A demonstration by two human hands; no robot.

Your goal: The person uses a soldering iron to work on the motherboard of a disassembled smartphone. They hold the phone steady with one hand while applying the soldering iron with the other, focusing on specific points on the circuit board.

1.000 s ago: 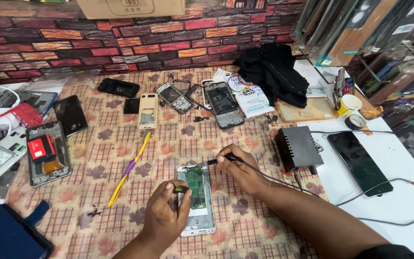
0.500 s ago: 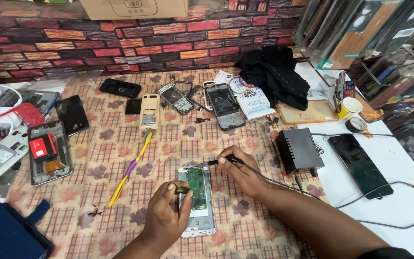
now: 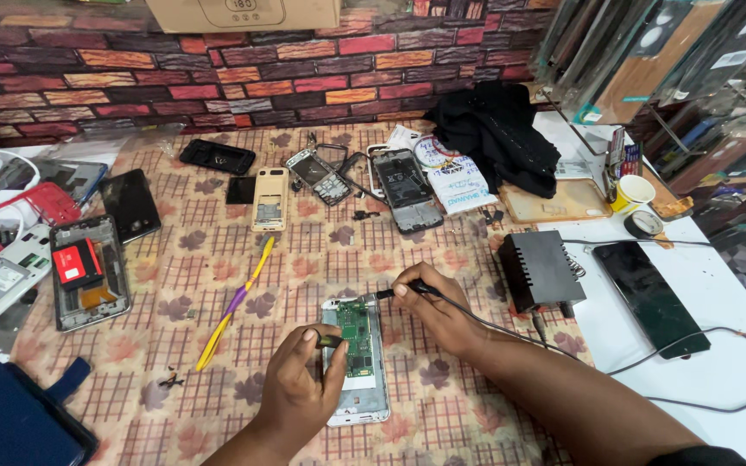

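- Opened white phone (image 3: 357, 362): lies flat on the checked floral cloth (image 3: 218, 259), back off, green circuit board (image 3: 356, 335) exposed in its upper half. All places below are given from this phone.
- Left hand (image 3: 297, 388): at the phone's left edge, fingers curled, pinching a small dark tool (image 3: 330, 341) between thumb and forefinger; the tool's tip rests at the left side of the circuit board.
- Right hand (image 3: 442, 312): just right of the phone's top end, clenched in a pen grip on a soldering iron (image 3: 390, 293); the metal tip meets the phone's top edge.
- Black cable (image 3: 675, 388): runs from the iron away to the right, over the white tabletop (image 3: 718, 311).
- Black box unit (image 3: 542, 269): right of the phone, beyond the right hand.
- Dark smartphone (image 3: 649, 298): further right, face up on the white tabletop.
- Yellow and purple pry tool (image 3: 233, 304): left of the phone, lying slantwise on the cloth.
- Opened handset with red battery (image 3: 86, 271): well to the left.
- Beige keypad phone (image 3: 269, 198), stripped handsets (image 3: 406, 190), black cloth (image 3: 494, 129): beyond the phone, near the brick-pattern wall (image 3: 218, 78).
- Yellow cup (image 3: 630, 192): far upper right.
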